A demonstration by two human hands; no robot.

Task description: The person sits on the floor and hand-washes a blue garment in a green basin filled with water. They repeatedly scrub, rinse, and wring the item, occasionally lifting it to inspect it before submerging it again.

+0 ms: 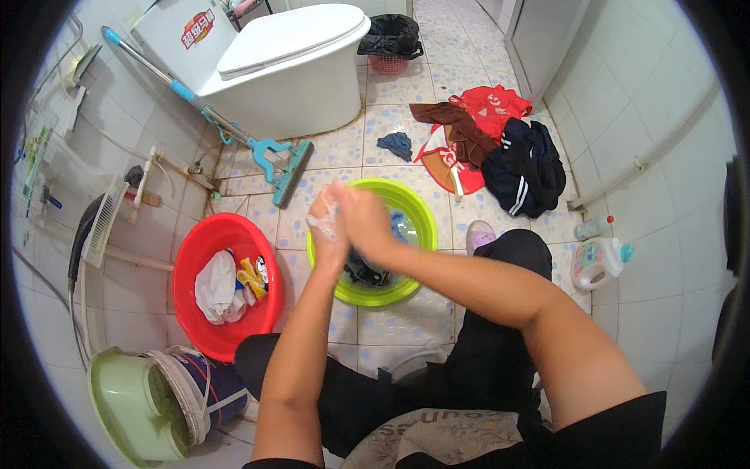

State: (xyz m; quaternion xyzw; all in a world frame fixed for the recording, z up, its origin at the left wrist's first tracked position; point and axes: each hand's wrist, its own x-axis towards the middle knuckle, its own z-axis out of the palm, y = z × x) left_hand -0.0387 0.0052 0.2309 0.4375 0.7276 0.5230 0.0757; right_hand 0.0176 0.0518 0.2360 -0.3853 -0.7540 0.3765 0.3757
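Note:
My left hand (328,225) and my right hand (369,220) are pressed together above the left part of a lime-green plastic basin (430,234). Whitish suds or a small pale wet cloth show at the left hand's fingers; which of these it is I cannot tell. The right hand is blurred. Inside the basin, a blue cloth (399,225) and a dark garment (366,272) lie in water. To the left stands a red plastic basin (183,275) holding a white garment (215,287) and a yellow-and-white cloth (252,278).
Dark clothing (524,167), a red garment (492,108), a brown cloth (463,132) and a small blue cloth (396,145) lie on the tiles. A sponge mop (293,173) leans by the toilet (293,76). A detergent bottle (597,264) stands right; buckets (176,393) lie lower left.

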